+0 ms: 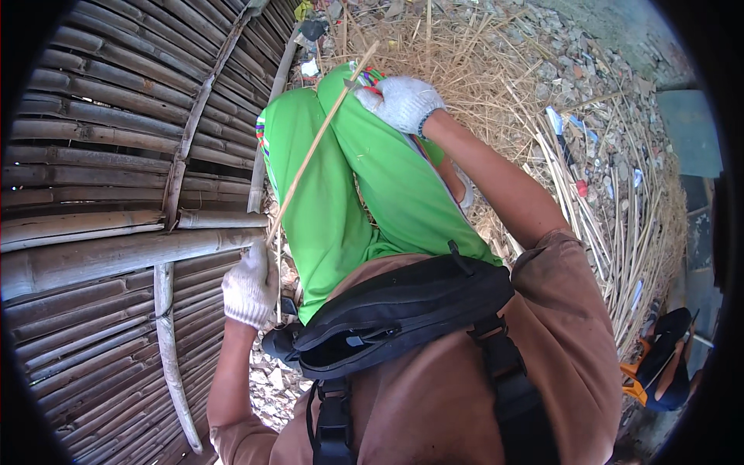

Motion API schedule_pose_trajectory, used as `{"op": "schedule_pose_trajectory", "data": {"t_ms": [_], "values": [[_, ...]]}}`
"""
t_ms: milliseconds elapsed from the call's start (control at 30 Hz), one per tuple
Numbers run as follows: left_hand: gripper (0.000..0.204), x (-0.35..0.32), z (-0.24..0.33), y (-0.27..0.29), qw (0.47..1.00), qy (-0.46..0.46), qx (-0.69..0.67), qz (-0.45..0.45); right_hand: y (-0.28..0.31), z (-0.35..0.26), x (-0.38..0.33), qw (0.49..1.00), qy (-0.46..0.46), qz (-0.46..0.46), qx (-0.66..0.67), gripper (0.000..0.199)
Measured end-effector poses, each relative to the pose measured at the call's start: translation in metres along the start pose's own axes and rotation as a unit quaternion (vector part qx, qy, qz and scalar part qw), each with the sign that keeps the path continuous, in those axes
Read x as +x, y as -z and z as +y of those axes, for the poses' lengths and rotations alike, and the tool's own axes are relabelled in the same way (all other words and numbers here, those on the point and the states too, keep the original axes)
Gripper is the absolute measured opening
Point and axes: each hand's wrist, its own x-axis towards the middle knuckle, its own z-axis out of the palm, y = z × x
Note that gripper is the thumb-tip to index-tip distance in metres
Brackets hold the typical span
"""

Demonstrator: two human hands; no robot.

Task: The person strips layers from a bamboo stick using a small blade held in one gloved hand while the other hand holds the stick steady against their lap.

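The left hand (pixel 251 288) is closely flanked by the slatted bamboo wall (pixel 101 169), so outward room is limited; on the side of the right hand (pixel 403 105), wider room is bordered by straw (pixel 473 66) and stony ground. One bamboo strip (pixel 314 149) is held slantwise over the green trousers (pixel 407 190), its lower end clamped in the left fingers. Near its upper end, one small blade (pixel 349 84) is seen against it, held in the curled right fingers; their exact grip is partly hidden. Two white gloves are worn. One black bag (pixel 411 302) and two black straps (pixel 508 368) are carried. Many sticks (pixel 577 225) are strewn rightward, too crowded to be counted. One other person (pixel 666 380) is partly shown at the right rim.
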Motion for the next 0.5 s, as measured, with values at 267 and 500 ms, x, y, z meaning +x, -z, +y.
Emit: {"op": "schedule_pose_trajectory", "data": {"t_ms": [267,500], "values": [[0.017,0.176,0.05,-0.004,0.994,-0.091,-0.027,0.047,0.006,-0.001,-0.002,1.0,0.0,-0.01,-0.005,0.075],[0.015,0.155,0.038,0.0,0.994,-0.095,-0.052,0.028,0.001,0.004,0.001,1.0,-0.018,-0.003,-0.008,0.074]]}}
